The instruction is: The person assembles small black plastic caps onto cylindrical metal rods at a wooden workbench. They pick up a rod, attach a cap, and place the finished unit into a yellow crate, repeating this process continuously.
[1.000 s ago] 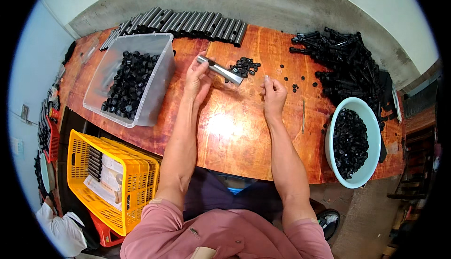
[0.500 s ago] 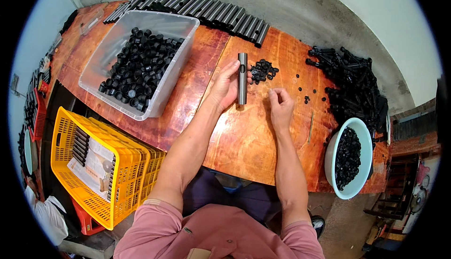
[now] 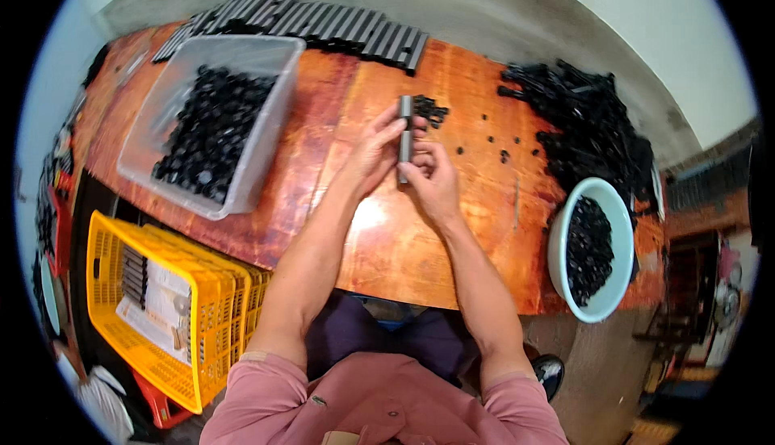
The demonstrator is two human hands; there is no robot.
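Metal tube (image 3: pixel 405 148), a slim, smooth grey cylinder, stands out above the middle of the worktop (image 3: pixel 387 259), its length pointing from the near edge toward the far edge. Both hands grasp it: the left hand (image 3: pixel 378 148) wraps its grip around the upper part, while the right hand (image 3: pixel 434 180) pinches the lower end between thumb and fingers.

Small black plastic pieces (image 3: pixel 431 112) lie loosely piled just beyond the right hand. More grey tubes (image 3: pixel 347 29) sit side by side along the far edge. Toward the left edge, a translucent plastic bin (image 3: pixel 270 134) holds stubby black caps; at the near right corner, a smooth, pale blue basin (image 3: pixel 557 255) holds small black parts. Slender black parts (image 3: pixel 581 114) are heaped by the far right corner.

Glossy, mottled orange-brown covers the worktop. A rough grey wall band (image 3: pixel 484 1) rises behind; a slotted yellow crate (image 3: pixel 218 316) stands off the near left edge.
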